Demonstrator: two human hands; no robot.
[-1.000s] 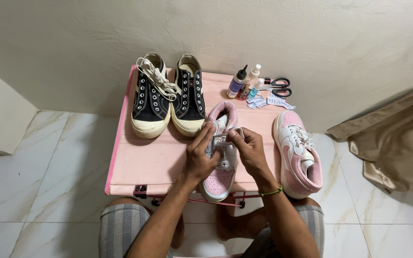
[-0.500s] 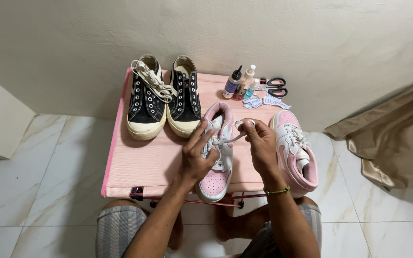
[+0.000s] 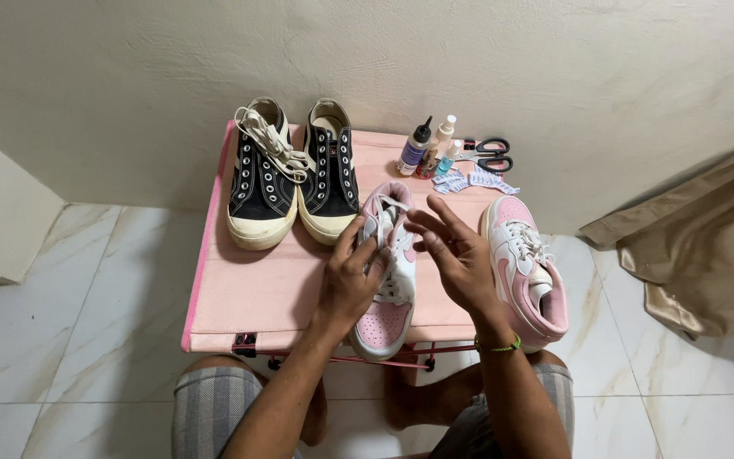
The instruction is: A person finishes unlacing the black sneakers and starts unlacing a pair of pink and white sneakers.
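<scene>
**Both hands at the pink-and-white sneaker, mid worktop**

Your left hand (image 3: 352, 285) is clamped on the pink-and-white sneaker (image 3: 388, 293), fingers wrapped over its left side near the laces, thumb up by the tongue. Your right hand (image 3: 459, 255) is released: fingers spread and loose, hovering just beside the sneaker's right edge, grasping nothing. You can't tell whether a fingertip touches the lace.

The sneaker lies on the pink worktop (image 3: 256, 293), toe pointing toward you and overhanging the near edge, heel toward the wall. White laces are partly threaded through the upper.

Its mate, the second pink sneaker (image 3: 527, 268), sits to the right, tilted on the worktop's right edge, toe also toward you, laces in.

Back left: a pair of black canvas shoes (image 3: 290, 174) with cream soles, side by side, toes toward you. A loose cream lace (image 3: 275, 144) is piled across the left one; the right one shows bare eyelets.

Back right, near the wall: three small bottles (image 3: 429, 146) bunched together, black-handled scissors (image 3: 486, 155) just beside them, and some small blue-and-white packets (image 3: 473, 181) scattered in front.

A green band (image 3: 499, 346) is on your right wrist. Your knees in striped shorts (image 3: 214, 408) show below the worktop. The marble tile floor (image 3: 70, 306) lies all around, with tan fabric (image 3: 698, 246) heaped at the right.
</scene>
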